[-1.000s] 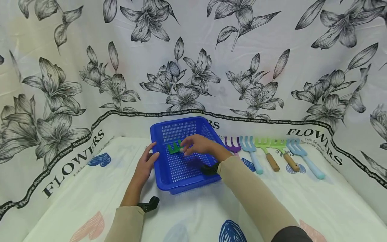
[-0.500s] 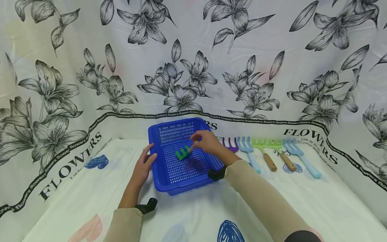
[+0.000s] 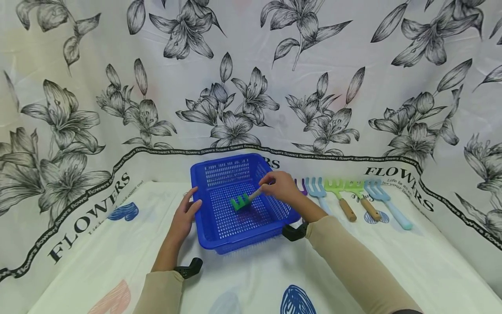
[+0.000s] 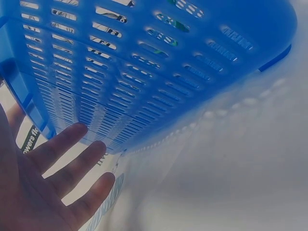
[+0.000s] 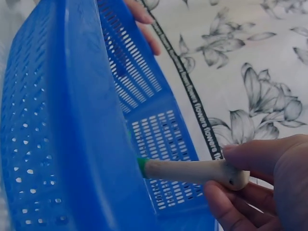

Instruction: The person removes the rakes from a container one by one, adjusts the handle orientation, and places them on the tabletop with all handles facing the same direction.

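A green garden hand fork (image 3: 240, 202) with a pale wooden handle is inside the blue plastic basket (image 3: 217, 247), its tines toward the basket's middle. My right hand (image 3: 283, 187) pinches the end of that handle (image 5: 185, 170) between thumb and fingers, over the basket's right side. On the opposite side, my left hand (image 3: 184, 214) holds the left rim, thumb and forefinger at its edge. The left wrist view shows the other fingers (image 4: 72, 180) extended and spread beside the slotted basket wall (image 4: 125, 77).
Right of the basket lies a row of garden forks: a purple one (image 3: 304, 187), a light blue one (image 3: 316, 188), two lime ones with wooden handles (image 3: 347, 210), and another light blue one (image 3: 396, 213). A flower-printed cloth (image 3: 235, 283) covers the table and rises behind.
My right hand has moved right and drawn the fork by its handle toward the basket's right side. The fork's head has turned and shifted right. My left hand stays at the left rim.
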Action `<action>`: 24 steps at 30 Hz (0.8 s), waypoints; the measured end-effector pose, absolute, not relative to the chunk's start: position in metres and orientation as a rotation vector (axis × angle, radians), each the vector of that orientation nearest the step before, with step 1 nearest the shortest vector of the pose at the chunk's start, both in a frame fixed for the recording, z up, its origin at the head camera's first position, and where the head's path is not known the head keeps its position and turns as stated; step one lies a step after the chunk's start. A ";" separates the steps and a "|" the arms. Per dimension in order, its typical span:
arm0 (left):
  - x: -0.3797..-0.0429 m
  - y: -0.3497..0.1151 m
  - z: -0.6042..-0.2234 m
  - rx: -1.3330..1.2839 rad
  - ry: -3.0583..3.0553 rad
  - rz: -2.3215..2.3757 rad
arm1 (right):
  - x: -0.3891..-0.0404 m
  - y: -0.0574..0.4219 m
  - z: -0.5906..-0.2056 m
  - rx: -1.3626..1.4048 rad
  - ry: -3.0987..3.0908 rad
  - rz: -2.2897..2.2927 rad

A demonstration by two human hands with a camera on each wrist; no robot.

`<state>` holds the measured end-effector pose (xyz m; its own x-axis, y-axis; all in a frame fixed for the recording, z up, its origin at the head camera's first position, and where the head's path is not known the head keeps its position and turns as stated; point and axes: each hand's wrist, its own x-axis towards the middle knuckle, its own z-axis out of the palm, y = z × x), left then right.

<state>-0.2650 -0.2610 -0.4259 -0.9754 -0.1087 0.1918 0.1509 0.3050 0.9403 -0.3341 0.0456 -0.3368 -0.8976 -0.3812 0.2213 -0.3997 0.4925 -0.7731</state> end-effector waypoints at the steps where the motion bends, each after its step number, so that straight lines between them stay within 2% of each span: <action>1: -0.265 -0.261 -0.426 -0.042 -2.352 -1.734 | -0.333 0.049 -0.337 0.695 -2.679 1.435; 18: -0.265 -0.260 -0.427 -0.023 -2.360 -1.726 | -0.307 0.106 -0.345 0.571 -2.309 1.666; 24: -0.264 -0.259 -0.426 -0.034 -2.357 -1.733 | -0.303 0.128 -0.348 0.459 -2.255 1.594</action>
